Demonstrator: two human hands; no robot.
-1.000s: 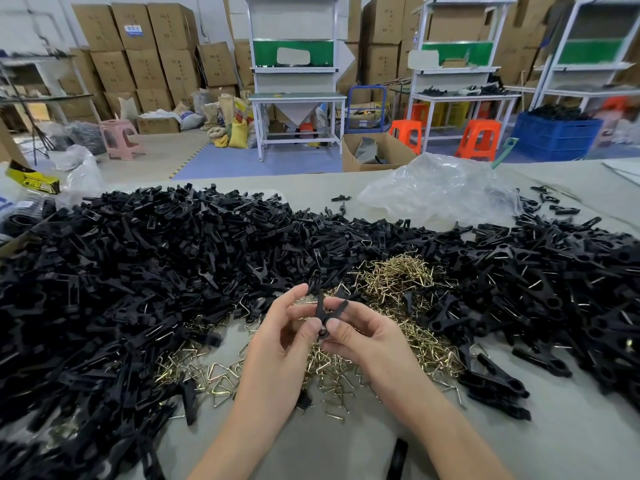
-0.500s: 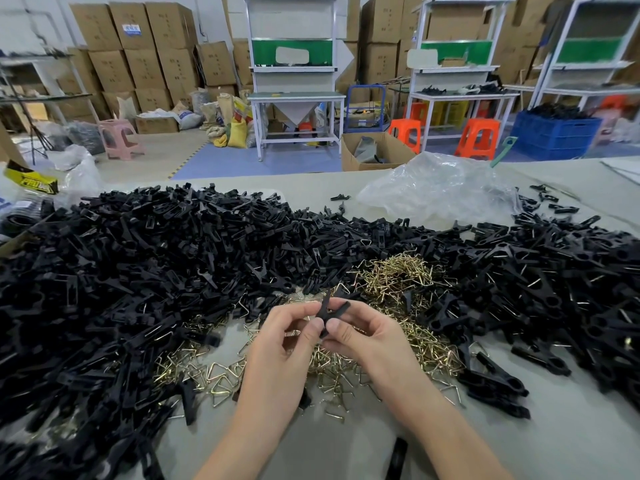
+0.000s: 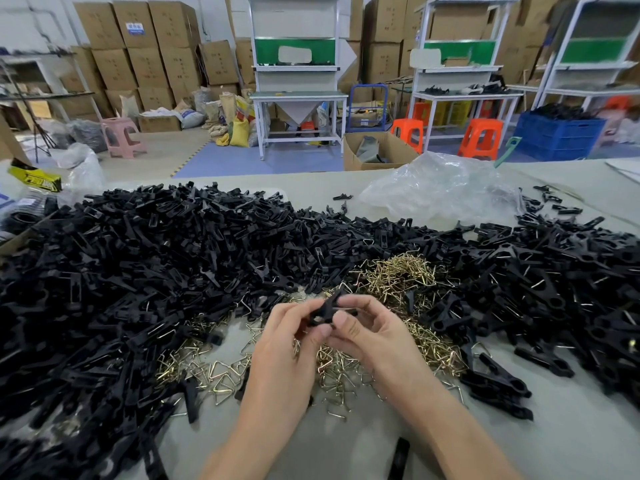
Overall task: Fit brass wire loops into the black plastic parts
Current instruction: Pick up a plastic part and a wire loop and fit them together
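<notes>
The left hand (image 3: pixel 285 344) and the right hand (image 3: pixel 369 332) meet fingertip to fingertip. Both pinch one black plastic part (image 3: pixel 325 310), held between them above the table (image 3: pixel 571 431). Brass wire loops (image 3: pixel 398 277) lie scattered under and just beyond the hands. A left heap of black parts (image 3: pixel 138 271) and a right heap of black parts (image 3: pixel 561 289) flank them. A crumpled clear bag (image 3: pixel 440 188) lies well beyond the right hand.

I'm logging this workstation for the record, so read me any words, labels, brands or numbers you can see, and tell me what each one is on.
Nothing here is legible.
Blue label on a cardboard box: too blurred.
Yellow and black packet: lettering blurred.
White sack: blue print too small.
</notes>
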